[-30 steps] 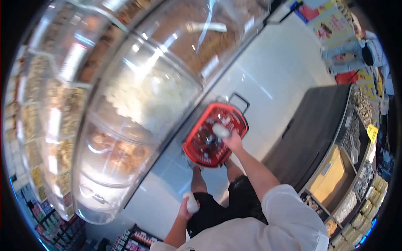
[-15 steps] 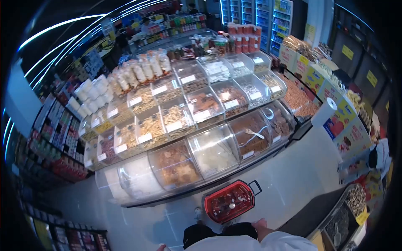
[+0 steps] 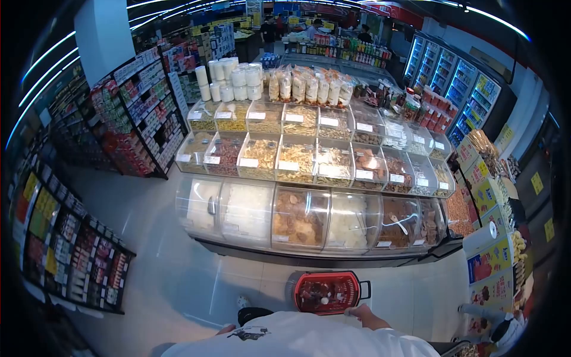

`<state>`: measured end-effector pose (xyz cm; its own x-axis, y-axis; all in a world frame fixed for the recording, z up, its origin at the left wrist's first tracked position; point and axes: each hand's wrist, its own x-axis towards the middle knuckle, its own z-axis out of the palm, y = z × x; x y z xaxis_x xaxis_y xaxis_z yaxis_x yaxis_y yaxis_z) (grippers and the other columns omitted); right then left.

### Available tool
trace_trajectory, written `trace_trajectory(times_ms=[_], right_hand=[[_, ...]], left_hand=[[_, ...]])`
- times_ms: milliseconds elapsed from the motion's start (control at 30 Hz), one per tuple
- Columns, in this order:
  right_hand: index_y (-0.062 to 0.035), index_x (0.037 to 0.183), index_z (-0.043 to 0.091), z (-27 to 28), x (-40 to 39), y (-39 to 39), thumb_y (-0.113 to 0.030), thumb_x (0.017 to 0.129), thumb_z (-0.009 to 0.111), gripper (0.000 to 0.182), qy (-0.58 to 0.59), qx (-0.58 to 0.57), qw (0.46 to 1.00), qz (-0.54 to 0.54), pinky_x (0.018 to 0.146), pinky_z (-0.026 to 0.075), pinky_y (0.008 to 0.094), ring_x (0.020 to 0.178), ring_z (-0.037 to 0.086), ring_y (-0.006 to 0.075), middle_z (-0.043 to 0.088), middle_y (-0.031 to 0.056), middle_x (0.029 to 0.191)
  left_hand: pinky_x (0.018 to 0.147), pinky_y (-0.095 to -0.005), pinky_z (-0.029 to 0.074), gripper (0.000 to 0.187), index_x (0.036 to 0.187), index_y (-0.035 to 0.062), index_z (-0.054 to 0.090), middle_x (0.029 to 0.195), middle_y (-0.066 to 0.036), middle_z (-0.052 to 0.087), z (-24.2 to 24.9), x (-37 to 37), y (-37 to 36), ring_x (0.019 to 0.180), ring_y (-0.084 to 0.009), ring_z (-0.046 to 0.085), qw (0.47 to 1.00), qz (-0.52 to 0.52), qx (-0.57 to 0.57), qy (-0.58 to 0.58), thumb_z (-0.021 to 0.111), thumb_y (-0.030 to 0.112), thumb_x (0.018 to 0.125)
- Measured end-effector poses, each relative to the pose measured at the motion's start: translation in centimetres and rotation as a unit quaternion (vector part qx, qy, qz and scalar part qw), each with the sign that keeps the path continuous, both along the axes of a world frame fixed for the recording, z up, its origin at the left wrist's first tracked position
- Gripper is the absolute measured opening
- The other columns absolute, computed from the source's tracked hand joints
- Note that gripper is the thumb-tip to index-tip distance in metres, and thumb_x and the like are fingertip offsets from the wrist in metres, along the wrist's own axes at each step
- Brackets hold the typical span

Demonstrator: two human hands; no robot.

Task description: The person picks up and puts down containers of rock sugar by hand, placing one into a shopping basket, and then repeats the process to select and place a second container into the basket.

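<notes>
My right hand [image 3: 360,312] hangs at the front edge of a red shopping basket [image 3: 326,308], with its fingers curled. Whether it holds anything or touches the rim I cannot make out. The basket stands low before me, with a dark handle [image 3: 365,290] on its right side and small dark items and a white one inside. My left hand [image 3: 226,329] shows only in part beside my white shirt, its fingers mostly hidden. Ahead is a stepped counter of clear bins of dry goods [image 3: 291,162], with large lidded bins [image 3: 300,219] along the bottom.
Shelves of packets [image 3: 77,256] stand on the left. White jars [image 3: 238,80] and bagged goods [image 3: 309,86] top the counter. Printed boxes [image 3: 491,262] and a roll of bags [image 3: 479,238] line the right side. Drink fridges [image 3: 455,83] and several people [image 3: 267,33] are farther back.
My view has turned left and levelled, bringing the left shelves and back of the shop into sight. My right hand now appears closer to the basket's front edge.
</notes>
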<state>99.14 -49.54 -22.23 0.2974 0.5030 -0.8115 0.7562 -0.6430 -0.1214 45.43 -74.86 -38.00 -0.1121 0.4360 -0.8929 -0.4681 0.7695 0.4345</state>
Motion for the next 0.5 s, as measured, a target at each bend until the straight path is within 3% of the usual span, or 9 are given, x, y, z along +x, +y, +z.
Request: trace_trajectory(times_ms=[33, 100, 133, 167, 233, 300, 333, 467, 500], right_hand=[[0.0094, 0.126, 0.061, 1.1, -2.0, 0.7, -0.045, 0.062, 0.09, 0.089, 0.024, 0.038, 0.999, 0.003, 0.087, 0.06, 0.039, 0.105, 0.073, 0.0329, 0.071, 0.0218, 0.12], [0.004, 0.128, 0.061, -6.9, -3.8, 1.1, -0.047, 0.065, 0.091, 0.086, -0.051, 0.178, 0.983, 0.01, 0.069, 0.059, 0.0382, 0.09, 0.074, 0.0288, 0.072, 0.0184, 0.109], [0.004, 0.137, 0.054, -4.7, -6.5, 2.5, -0.045, 0.063, 0.092, 0.096, -0.036, 0.102, 0.994, -0.018, 0.087, 0.059, 0.0386, 0.112, 0.07, 0.0322, 0.069, 0.0209, 0.124], [0.0038, 0.142, 0.046, -0.1, -10.6, 2.9, -0.043, 0.065, 0.091, 0.101, -0.03, 0.094, 0.995, -0.005, 0.098, 0.055, 0.0398, 0.122, 0.065, 0.0328, 0.064, 0.022, 0.133], [0.0035, 0.144, 0.042, 0.1, -16.5, 3.6, -0.041, 0.067, 0.089, 0.1, -0.047, 0.084, 0.995, -0.013, 0.104, 0.052, 0.0402, 0.127, 0.061, 0.0343, 0.061, 0.0223, 0.138], [0.0033, 0.143, 0.042, 0.0, -22.8, 4.3, -0.041, 0.068, 0.089, 0.099, -0.033, 0.098, 0.995, -0.004, 0.104, 0.052, 0.0407, 0.126, 0.062, 0.0348, 0.062, 0.0226, 0.136], [0.0031, 0.142, 0.043, -0.1, -25.6, 4.5, -0.041, 0.068, 0.089, 0.097, -0.026, 0.11, 0.993, 0.015, 0.104, 0.053, 0.0412, 0.125, 0.063, 0.0352, 0.063, 0.023, 0.134], [0.0024, 0.127, 0.053, -0.9, -37.1, 7.2, -0.043, 0.068, 0.087, 0.082, 0.036, 0.202, 0.977, 0.062, 0.099, 0.054, 0.0455, 0.115, 0.067, 0.0391, 0.068, 0.0274, 0.121], [0.0034, 0.127, 0.053, 1.8, -40.0, 8.5, -0.043, 0.069, 0.086, 0.082, 0.068, 0.188, 0.977, 0.075, 0.098, 0.054, 0.046, 0.115, 0.067, 0.0403, 0.068, 0.0274, 0.12]], left_hand=[[0.097, -0.0374, 0.039, 0.046, 0.134, 0.0126, 0.059, 0.116, -0.015, 0.06, -0.5, -2.6, 0.3, 0.108, -0.0265, 0.056, 1.0, -0.018, 0.003, 0.011, 0.069, 0.035, 0.095], [0.101, -0.0381, 0.039, 0.049, 0.136, 0.011, 0.058, 0.12, -0.017, 0.061, -0.9, -8.6, 0.6, 0.113, -0.0277, 0.057, 0.998, -0.052, 0.006, 0.034, 0.069, 0.036, 0.095], [0.103, -0.0385, 0.039, 0.05, 0.137, 0.0102, 0.057, 0.122, -0.017, 0.062, -0.9, -11.8, 0.6, 0.116, -0.0284, 0.057, 0.996, -0.071, 0.004, 0.048, 0.069, 0.037, 0.095], [0.105, -0.0388, 0.04, 0.052, 0.137, 0.0094, 0.057, 0.124, -0.018, 0.062, -1.0, -15.3, 1.8, 0.118, -0.029, 0.057, 0.994, -0.092, 0.004, 0.063, 0.069, 0.037, 0.095], [0.109, -0.0395, 0.04, 0.055, 0.139, 0.0078, 0.056, 0.128, -0.019, 0.063, -0.5, -22.6, 1.8, 0.123, -0.0302, 0.058, 0.986, -0.139, 0.009, 0.094, 0.069, 0.038, 0.095], [0.113, -0.0402, 0.04, 0.058, 0.141, 0.0063, 0.056, 0.132, -0.021, 0.064, 0.3, -29.2, 2.0, 0.128, -0.0315, 0.059, 0.974, -0.188, 0.018, 0.126, 0.069, 0.039, 0.095], [0.106, -0.0487, 0.046, 0.062, 0.14, 0.0069, 0.054, 0.13, -0.02, 0.062, 3.6, -29.9, 1.4, 0.122, -0.036, 0.06, 0.969, -0.172, 0.017, 0.175, 0.072, 0.041, 0.092], [0.104, -0.0495, 0.047, 0.062, 0.14, 0.0068, 0.054, 0.13, -0.02, 0.062, 7.6, -36.6, -0.9, 0.121, -0.0365, 0.06, 0.978, -0.152, 0.016, 0.141, 0.072, 0.041, 0.092], [0.104, -0.0498, 0.047, 0.062, 0.14, 0.0068, 0.053, 0.13, -0.02, 0.062, 8.4, -38.3, -1.8, 0.121, -0.0367, 0.06, 0.981, -0.145, 0.014, 0.13, 0.072, 0.041, 0.092]])
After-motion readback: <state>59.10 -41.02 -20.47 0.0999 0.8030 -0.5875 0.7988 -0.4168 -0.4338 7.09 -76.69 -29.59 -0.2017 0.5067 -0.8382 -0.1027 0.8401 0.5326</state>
